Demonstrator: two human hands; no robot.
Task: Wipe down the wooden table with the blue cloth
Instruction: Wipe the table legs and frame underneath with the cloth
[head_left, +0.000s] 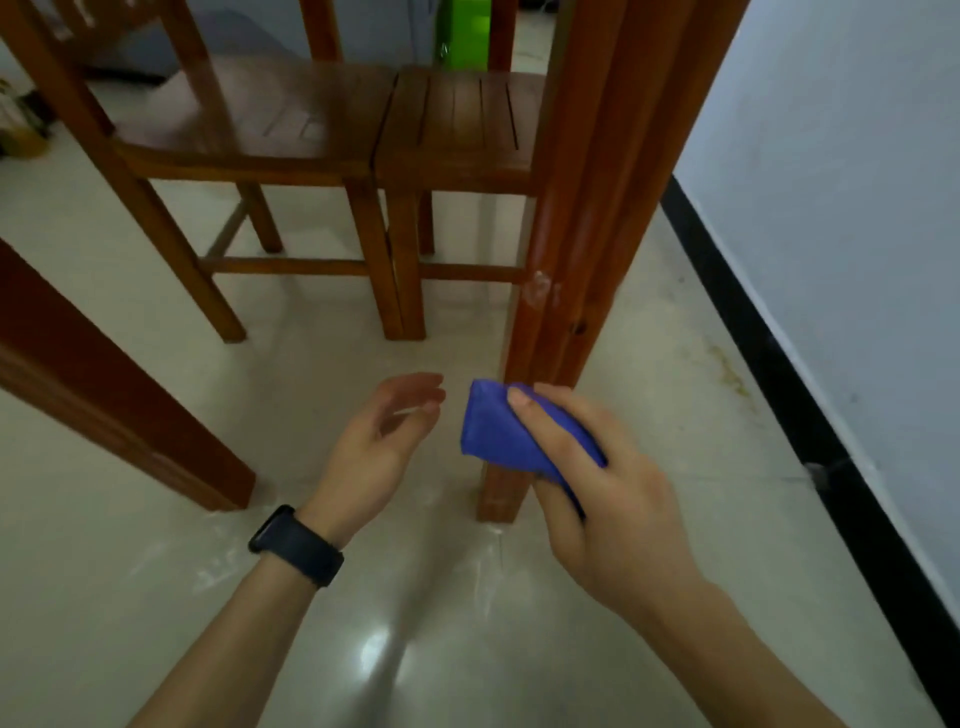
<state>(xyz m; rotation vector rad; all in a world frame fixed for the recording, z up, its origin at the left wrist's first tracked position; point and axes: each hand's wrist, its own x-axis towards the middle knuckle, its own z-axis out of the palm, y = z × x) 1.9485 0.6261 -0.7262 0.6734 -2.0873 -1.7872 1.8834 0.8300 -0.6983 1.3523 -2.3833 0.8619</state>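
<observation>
The pale tiled floor (363, 649) is stretching out under both of your hands and is catching glare just below your wrists. To the right of your right hand, a light blue wall (831, 182) is rising, with a black skirting strip (779, 374) running along its foot.

The wooden table leg (587, 208) is standing straight ahead of your right hand and is climbing out of view at the top. Its foot is sitting on the floor between your two hands, closer to the right one. Beyond your left hand, two wooden chairs (249, 119) are standing side by side, their seats touching or nearly so. Another dark wooden leg (104, 405) is slanting down to the floor well to the left of your left hand.

Your right hand (613, 493) is gripping the blue cloth (493, 431), with the thumb lying across its front and the fingers wrapping round behind. You are holding the bunched cloth against the lower part of the table leg, a little above its foot.

Your left hand (374, 441) is hovering just beside the cloth, apart from it, with the palm turning inward and the fingers relaxing loosely, holding nothing. You are wearing a black wristband (296, 545) on that wrist.
</observation>
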